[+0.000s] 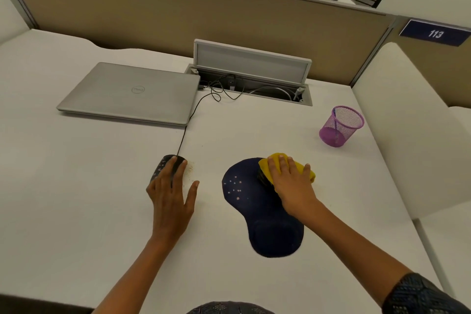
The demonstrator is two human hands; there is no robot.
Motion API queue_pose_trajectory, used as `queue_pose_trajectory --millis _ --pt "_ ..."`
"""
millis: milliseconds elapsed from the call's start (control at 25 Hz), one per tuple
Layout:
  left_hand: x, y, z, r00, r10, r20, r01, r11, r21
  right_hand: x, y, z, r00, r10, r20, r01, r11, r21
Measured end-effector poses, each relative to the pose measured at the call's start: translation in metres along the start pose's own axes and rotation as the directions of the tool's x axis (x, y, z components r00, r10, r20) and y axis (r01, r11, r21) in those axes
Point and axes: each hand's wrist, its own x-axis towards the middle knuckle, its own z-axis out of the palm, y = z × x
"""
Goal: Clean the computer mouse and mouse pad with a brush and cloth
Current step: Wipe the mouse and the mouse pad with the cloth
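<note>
Head view: white surface of a partitioned desk, seen from above. Left hand flat with fingers straight and spread, fingertips resting on a black wired computer mouse left of centre, thumb splayed out to the side and off the mouse. Thin black cable running from the mouse up toward an open cable tray with raised grey lid at the back edge. Pale crumbs scattered on the surface just beside the mouse. Right hand pressed palm-down, fingers straight, on a folded yellow cloth lying over the upper right edge of a dark navy mouse pad with padded wrist rest. Small light specks dotting the upper left part of the pad. Something dark just visible under the cloth, too hidden to identify. Closed silver laptop at the left rear, well apart from the pad. Purple wire-mesh pen cup upright at the right, with a thin purple stick inside. Tan partition panel behind, blue label reading 113 at the right.
</note>
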Motion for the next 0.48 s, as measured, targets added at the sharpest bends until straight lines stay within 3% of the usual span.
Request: queue_pose_trajectory --millis 120,240,400,480 --pt "0.004 -0.011 -0.008 0.993 -0.109 -0.043 0.106 0.993 -0.055 0.001 -0.001 0.004 0.996 0.035 -0.083 -0.034 0.999 0.016" --pt "0.008 -0.021 -0.012 0.980 -0.199 -0.009 0.197 0.976 -0.096 0.007 0.010 0.002 0.991 0.062 -0.121 -0.045 0.989 0.139" --pt "0.010 -0.031 -0.015 0.976 -0.214 0.052 0.219 0.968 -0.126 0.012 0.009 -0.004 0.982 0.064 -0.176 -0.034 0.985 0.170" --pt "0.008 -0.033 -0.017 0.972 -0.225 0.064 0.231 0.964 -0.128 0.010 0.006 -0.014 0.960 0.095 -0.264 -0.021 0.963 0.270"
